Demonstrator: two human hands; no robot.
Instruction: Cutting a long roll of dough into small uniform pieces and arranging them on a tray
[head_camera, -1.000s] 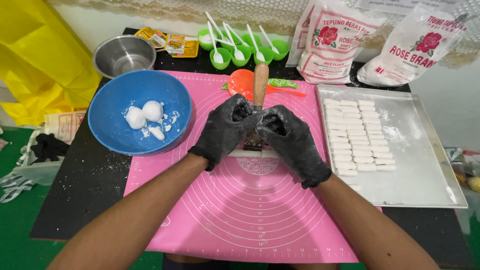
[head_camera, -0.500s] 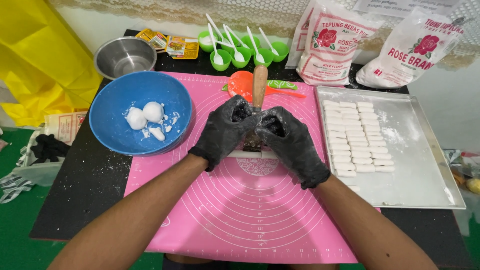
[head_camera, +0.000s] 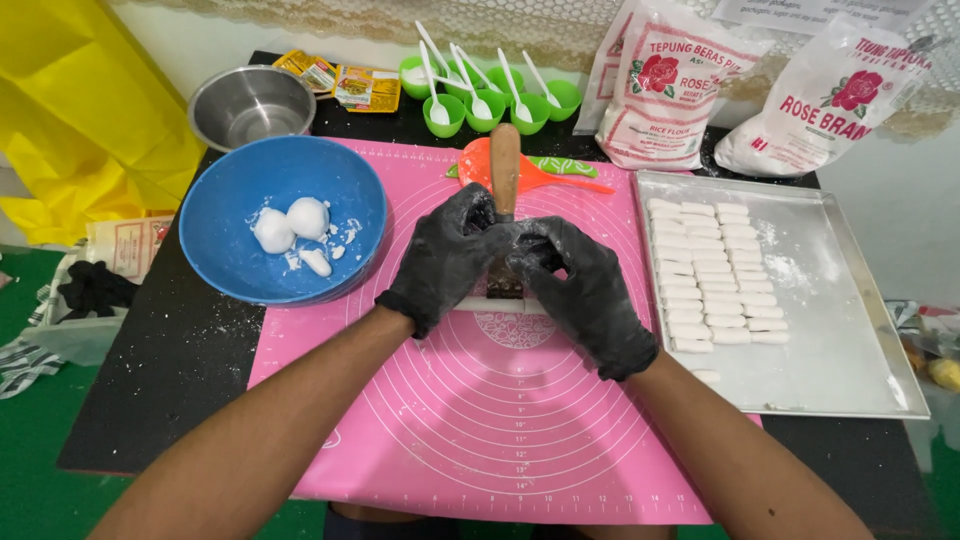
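Two gloved hands meet over a dough rope on the pink mat (head_camera: 500, 420).

Left hand (head_camera: 445, 255) and right hand (head_camera: 575, 285), both curled shut, grip a wooden-handled scraper (head_camera: 505, 165), handle pointing to twelve o'clock. The dough rope (head_camera: 500, 304) runs nine to three beneath. Cutting seems underway; next needs a straight press down. Tray (head_camera: 850, 330) at three, blue bowl (head_camera: 285, 225) at ten.

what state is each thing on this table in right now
left hand in black glove: closed around something hidden, floury
right hand in black glove: cupped against the left, floury
white dough roll: lying on the mat under the hands
wooden-handled tool: partly hidden by the hands
round blue plastic bowl: holds dough lumps
steel baking tray: floured, rows of cut dough pieces
round steel bowl: empty
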